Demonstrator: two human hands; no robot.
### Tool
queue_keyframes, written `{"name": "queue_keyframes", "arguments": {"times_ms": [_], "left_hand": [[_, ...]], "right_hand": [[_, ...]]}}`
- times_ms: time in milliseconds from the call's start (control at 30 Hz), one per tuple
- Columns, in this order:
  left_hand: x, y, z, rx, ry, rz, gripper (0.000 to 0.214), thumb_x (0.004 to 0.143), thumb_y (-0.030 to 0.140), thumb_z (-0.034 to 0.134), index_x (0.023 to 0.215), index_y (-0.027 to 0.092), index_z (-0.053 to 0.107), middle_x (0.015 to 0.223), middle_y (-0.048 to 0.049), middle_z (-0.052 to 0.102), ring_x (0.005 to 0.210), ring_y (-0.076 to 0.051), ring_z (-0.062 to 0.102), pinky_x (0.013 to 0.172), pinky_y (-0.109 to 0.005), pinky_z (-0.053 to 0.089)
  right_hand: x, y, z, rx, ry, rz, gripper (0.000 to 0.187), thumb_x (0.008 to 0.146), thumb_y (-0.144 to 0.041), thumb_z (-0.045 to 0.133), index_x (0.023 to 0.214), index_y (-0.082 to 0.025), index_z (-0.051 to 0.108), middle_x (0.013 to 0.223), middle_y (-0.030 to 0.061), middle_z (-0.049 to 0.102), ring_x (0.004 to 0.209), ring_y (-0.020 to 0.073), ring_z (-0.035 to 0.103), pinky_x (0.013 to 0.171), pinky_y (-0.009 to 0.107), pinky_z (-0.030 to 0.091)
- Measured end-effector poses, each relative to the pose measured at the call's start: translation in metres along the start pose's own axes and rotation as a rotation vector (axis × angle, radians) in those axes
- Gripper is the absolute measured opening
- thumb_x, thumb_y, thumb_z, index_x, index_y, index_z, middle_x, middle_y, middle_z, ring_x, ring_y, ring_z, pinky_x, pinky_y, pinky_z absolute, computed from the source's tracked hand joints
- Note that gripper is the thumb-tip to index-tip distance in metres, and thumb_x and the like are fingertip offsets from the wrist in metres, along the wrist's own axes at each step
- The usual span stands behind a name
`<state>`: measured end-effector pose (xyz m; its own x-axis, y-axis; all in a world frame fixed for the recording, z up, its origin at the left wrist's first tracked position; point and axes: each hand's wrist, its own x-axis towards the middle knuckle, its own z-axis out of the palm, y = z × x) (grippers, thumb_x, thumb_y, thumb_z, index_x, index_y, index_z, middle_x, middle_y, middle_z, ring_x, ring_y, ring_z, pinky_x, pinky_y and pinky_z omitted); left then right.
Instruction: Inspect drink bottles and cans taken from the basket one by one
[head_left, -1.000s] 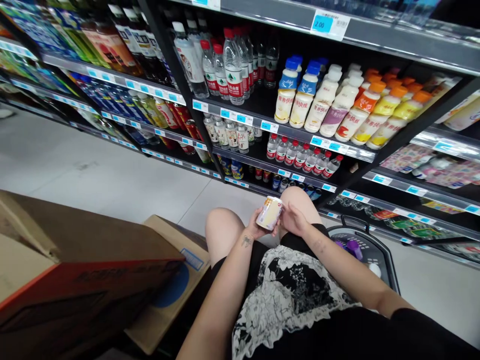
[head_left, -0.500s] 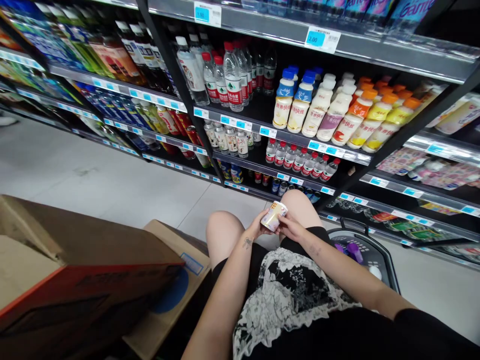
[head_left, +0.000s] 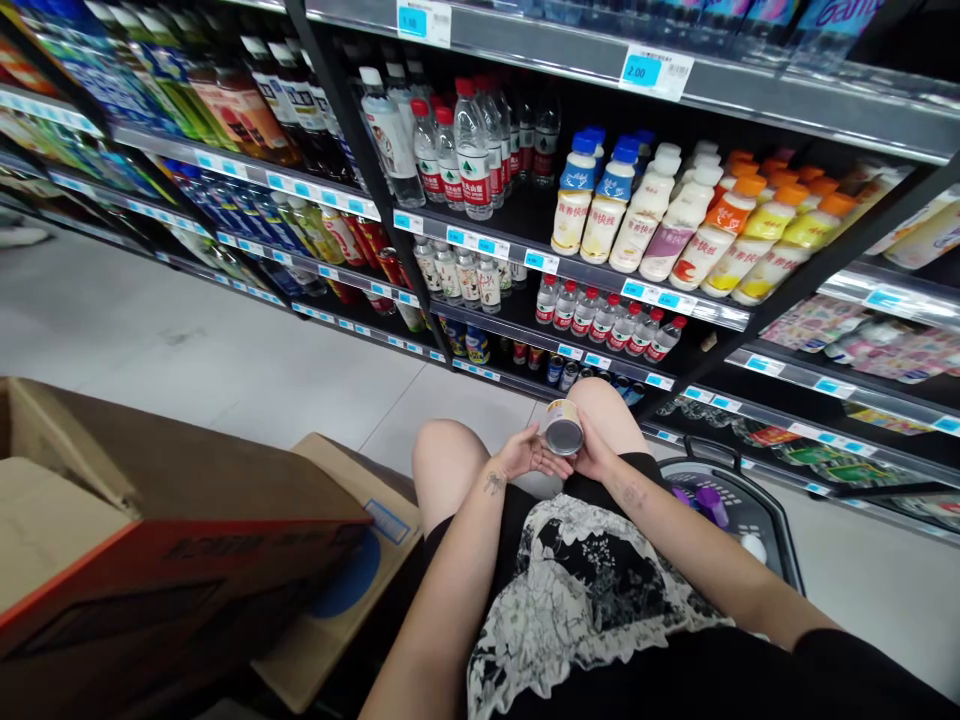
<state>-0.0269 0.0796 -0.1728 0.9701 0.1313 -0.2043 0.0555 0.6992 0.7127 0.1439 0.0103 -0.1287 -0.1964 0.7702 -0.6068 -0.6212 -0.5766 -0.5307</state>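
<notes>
A small pale drink can (head_left: 563,427) is tipped so its grey round end faces me, just above my knees. My right hand (head_left: 596,452) is wrapped round its right side. My left hand (head_left: 526,453) lies under and beside the can with the fingers stretched out, touching it from the left. I am crouched or seated low in a shop aisle, facing a black shelf unit (head_left: 697,305) full of drinks.
Shelves hold water bottles (head_left: 472,150), milky drink bottles (head_left: 675,215) and small cans low down. Large cardboard boxes (head_left: 172,530) stand at my left. A dark shopping basket (head_left: 735,505) with items sits on the floor at my right. Pale tiled floor (head_left: 225,360) stretches left.
The can has been turned in my hands from lying on its side with the label showing to end-on. My left fingers have loosened and spread beneath it.
</notes>
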Motion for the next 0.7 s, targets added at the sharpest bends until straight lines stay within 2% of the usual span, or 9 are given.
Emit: {"name": "queue_keyframes", "arguments": {"times_ms": [100,200,333,500,700], "left_hand": [[0.0038,-0.0011,0.0032,0.068,-0.018,-0.049,0.086,0.091,0.072,0.025,0.115,0.001,0.068,0.110,-0.0256,0.071,0.099,-0.029,0.070,0.081,-0.032,0.049],[0.0054,-0.0002,0.0066,0.115,-0.005,-0.089,0.088,0.091,0.073,0.022,0.116,0.003,0.069,0.111,-0.0242,0.072,0.100,-0.028,0.069,0.084,-0.033,0.049],[0.0071,0.0010,0.0087,0.120,0.015,-0.084,0.094,0.089,0.076,0.017,0.112,0.003,0.071,0.112,-0.0247,0.071,0.103,-0.029,0.069,0.085,-0.033,0.049],[0.0097,0.0008,0.0078,0.159,0.001,-0.074,0.095,0.088,0.077,0.014,0.111,0.005,0.072,0.117,-0.0231,0.070,0.113,-0.029,0.064,0.097,-0.034,0.044],[0.0094,-0.0002,0.0073,0.172,-0.012,-0.061,0.094,0.088,0.078,0.015,0.107,0.007,0.074,0.115,-0.0212,0.071,0.116,-0.030,0.062,0.102,-0.037,0.039]], "right_hand": [[0.0006,-0.0016,0.0018,0.011,0.029,0.008,0.065,0.082,-0.081,0.047,0.086,-0.019,0.061,0.059,-0.0008,0.058,0.052,0.0156,0.051,0.058,0.028,0.046],[0.0009,-0.0012,0.0033,-0.004,0.028,0.010,0.066,0.080,-0.082,0.046,0.091,-0.019,0.062,0.073,0.0035,0.067,0.070,0.0212,0.062,0.071,0.033,0.052],[0.0015,-0.0011,0.0032,0.012,0.033,0.019,0.065,0.081,-0.082,0.045,0.095,-0.020,0.061,0.075,0.0038,0.068,0.075,0.0236,0.065,0.075,0.038,0.054],[0.0026,-0.0011,-0.0006,0.036,0.034,0.076,0.067,0.082,-0.081,0.043,0.100,-0.019,0.062,0.078,0.0060,0.070,0.076,0.0260,0.067,0.072,0.040,0.055],[0.0018,-0.0004,-0.0004,0.069,0.043,0.062,0.062,0.084,-0.078,0.045,0.099,-0.020,0.062,0.074,0.0042,0.069,0.069,0.0234,0.066,0.068,0.037,0.055]]}}
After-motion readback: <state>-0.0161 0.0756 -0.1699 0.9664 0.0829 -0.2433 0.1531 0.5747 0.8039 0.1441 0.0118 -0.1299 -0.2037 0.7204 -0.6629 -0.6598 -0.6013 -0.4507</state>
